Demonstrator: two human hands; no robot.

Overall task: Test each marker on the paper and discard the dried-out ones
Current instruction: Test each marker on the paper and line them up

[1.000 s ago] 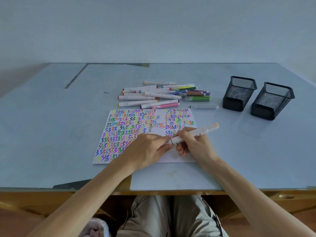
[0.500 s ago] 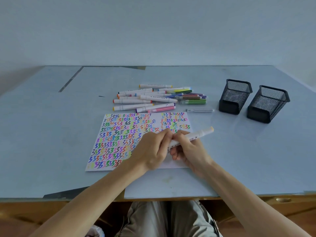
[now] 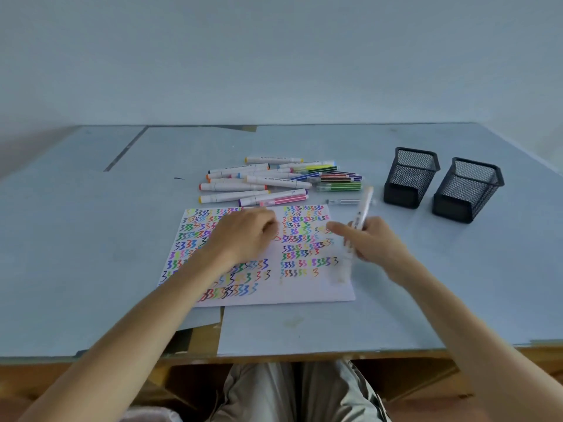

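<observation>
Mostly done: paper (image 3: 304,287) nearly full of squiggles, marker pile (image 3: 274,181) behind it, right hand (image 3: 370,242) gripping a blurred marker (image 3: 362,213), left hand (image 3: 243,236) loosely curled over paper, contents untellable.

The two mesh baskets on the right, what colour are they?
Black, both mesh baskets, seen in the head view.

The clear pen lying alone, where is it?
In the head view, the clear pen lies right of centre, between the paper's far-right corner and the nearer mesh cup.
</observation>
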